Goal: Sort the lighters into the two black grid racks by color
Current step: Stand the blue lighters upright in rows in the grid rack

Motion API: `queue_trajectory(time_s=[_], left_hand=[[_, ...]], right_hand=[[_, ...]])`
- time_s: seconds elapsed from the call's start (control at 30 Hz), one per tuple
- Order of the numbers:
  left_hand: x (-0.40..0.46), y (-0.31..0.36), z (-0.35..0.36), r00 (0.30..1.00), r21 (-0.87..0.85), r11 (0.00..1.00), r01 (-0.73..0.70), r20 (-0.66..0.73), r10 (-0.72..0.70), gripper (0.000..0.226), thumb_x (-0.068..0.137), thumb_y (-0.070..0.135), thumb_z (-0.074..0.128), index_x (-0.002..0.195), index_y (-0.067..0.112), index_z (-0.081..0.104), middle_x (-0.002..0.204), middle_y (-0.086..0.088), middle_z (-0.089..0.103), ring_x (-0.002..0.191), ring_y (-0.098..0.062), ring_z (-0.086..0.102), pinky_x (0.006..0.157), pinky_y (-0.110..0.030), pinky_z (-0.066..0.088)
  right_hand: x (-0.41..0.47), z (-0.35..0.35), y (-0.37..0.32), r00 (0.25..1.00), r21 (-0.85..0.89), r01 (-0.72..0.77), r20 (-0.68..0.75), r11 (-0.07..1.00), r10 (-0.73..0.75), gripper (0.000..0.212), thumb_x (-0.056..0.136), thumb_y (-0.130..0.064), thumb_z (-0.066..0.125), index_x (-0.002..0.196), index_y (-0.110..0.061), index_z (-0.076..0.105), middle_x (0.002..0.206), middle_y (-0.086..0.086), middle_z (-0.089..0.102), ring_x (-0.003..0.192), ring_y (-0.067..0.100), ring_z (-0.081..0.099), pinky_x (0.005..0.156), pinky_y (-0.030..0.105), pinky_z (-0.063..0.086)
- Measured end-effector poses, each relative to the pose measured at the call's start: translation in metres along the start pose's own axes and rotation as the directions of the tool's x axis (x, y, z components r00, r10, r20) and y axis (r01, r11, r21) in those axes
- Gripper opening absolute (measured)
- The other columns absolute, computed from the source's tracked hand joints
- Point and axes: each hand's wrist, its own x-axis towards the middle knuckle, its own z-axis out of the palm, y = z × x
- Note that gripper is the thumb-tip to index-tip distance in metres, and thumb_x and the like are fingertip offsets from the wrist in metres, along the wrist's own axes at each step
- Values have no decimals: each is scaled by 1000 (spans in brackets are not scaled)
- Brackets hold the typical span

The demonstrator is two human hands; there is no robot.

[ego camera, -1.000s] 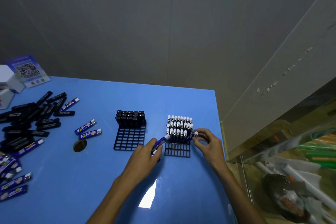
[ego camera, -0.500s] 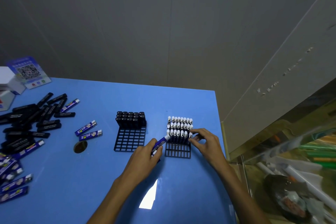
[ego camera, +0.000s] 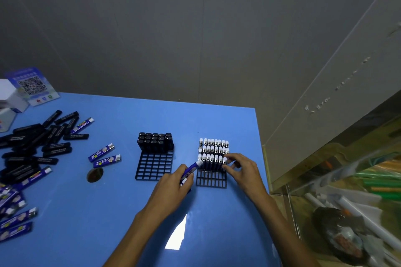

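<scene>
I have only one view, from the head camera. It looks forward and down from above the near edge of the blue table. The wide lens bends the edges. The two black grid racks sit near the middle, quite close. The grey wall fills the far half.
</scene>
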Motion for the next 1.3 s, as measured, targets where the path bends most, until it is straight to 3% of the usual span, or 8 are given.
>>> queue_trajectory(time_s=[0.17,0.33,0.47,0.67,0.8,0.97,1.07,1.3], left_hand=[[-1,2,-2,1000,20,1000,-8,-3,8,20,99,35,45,82,24,44,54,7,50,50,-11,45,49,-28,36],[0,9,-1,999,52,998,-46,-6,46,19,99,32,48,81,27,42,51,9,49,47,-12,46,48,-26,35],[1,17,3,998,78,995,-61,-1,61,18,98,37,47,84,26,44,54,5,52,50,-17,51,50,-33,41],[1,19,8,998,86,994,-64,11,63,17,95,44,44,86,30,42,62,3,61,54,-18,56,55,-43,49],[0,21,9,997,77,994,-77,22,75,17,94,44,45,83,33,38,61,2,61,55,-19,57,56,-43,50],[-1,24,10,997,70,994,-79,21,77,18,92,45,45,82,33,36,61,0,59,58,-22,57,58,-45,50],[-2,25,9,998,47,997,-58,16,57,19,92,43,48,84,28,40,61,1,57,58,-22,55,56,-40,47],[-5,22,6,1000,-3,1000,5,8,-5,20,96,38,50,82,24,52,52,15,57,47,-5,46,47,-21,31]], right_hand=[[-10,-10,-10,996,-41,-70,-55,997,67,25,81,-25,77,102,-22,64,91,-11,64,79,5,58,73,25,50],[-18,-20,-35,1000,-7,4,-16,1000,-4,20,82,-25,75,99,-23,65,97,-11,63,87,3,57,76,21,47],[-25,-24,-62,997,177,36,63,983,-48,20,82,-17,74,101,-21,67,93,-6,66,82,7,60,76,18,48],[-33,-20,-82,972,536,-179,225,825,64,22,89,-15,69,109,-11,63,78,0,66,68,12,59,67,21,49],[-31,-12,-79,958,563,-269,243,782,155,20,90,-17,66,104,-4,64,68,-2,65,60,15,60,62,26,49],[-31,-10,-78,957,613,-267,257,743,131,16,91,-11,64,97,4,64,73,7,66,58,18,59,60,26,50],[-30,-12,-78,965,622,-237,237,747,109,9,91,-10,64,93,-1,64,72,9,66,57,17,59,60,26,50],[-24,-35,-66,980,645,-197,106,739,170,8,91,-6,63,92,1,64,65,11,63,45,18,54,49,27,50]])
